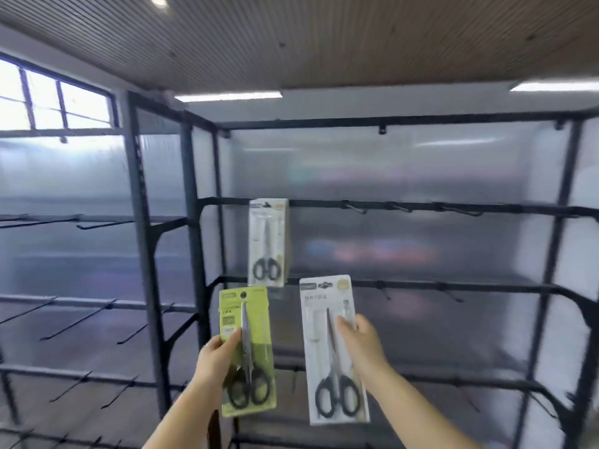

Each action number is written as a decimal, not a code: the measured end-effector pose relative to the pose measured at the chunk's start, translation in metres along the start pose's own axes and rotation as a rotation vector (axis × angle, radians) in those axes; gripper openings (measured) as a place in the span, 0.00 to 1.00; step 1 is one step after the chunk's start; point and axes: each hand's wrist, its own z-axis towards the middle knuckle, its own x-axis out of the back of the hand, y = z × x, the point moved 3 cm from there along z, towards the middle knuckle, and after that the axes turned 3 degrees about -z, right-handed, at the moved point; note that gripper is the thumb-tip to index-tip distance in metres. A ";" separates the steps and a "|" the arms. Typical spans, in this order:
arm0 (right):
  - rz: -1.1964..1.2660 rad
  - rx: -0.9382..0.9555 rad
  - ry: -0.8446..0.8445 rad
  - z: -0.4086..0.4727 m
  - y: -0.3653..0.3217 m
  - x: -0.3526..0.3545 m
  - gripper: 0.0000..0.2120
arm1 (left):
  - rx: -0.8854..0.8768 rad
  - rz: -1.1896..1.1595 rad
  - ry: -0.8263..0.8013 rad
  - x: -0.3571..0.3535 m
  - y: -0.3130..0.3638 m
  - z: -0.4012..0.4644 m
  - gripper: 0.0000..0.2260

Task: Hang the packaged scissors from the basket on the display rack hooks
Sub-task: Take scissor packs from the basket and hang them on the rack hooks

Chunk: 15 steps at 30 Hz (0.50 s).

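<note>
Green-carded pack of black-handled scissors [248, 351] held upright in left hand [217, 358], thumb pinching card's left edge, fingers behind. White-carded pack of black-handled scissors [334, 348] held upright in right hand [361, 343], thumb on front, fingers curled round right edge. Both packs raised in front of black metal display rack with translucent back panels [194, 254], well apart from each other. Third pack, white card with black-handled scissors [268, 243], hanging from upper crossbar at left end. Bare black wire hooks [356, 209] along same bar to the right. Second rack bay with long hooks [97, 225] at left. Frame motion-blurred.
</note>
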 end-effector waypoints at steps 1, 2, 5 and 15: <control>0.010 0.007 -0.020 0.002 -0.007 -0.025 0.08 | -0.010 -0.009 0.016 0.018 0.010 0.008 0.13; 0.025 0.015 -0.027 0.005 -0.014 -0.041 0.07 | -0.033 -0.009 0.025 0.027 0.021 0.012 0.12; 0.022 0.046 -0.029 0.018 -0.033 -0.079 0.07 | -0.077 0.004 0.036 0.049 0.039 0.030 0.11; -0.013 0.106 0.044 0.079 -0.077 -0.122 0.09 | -0.069 -0.020 -0.036 0.050 0.051 0.064 0.08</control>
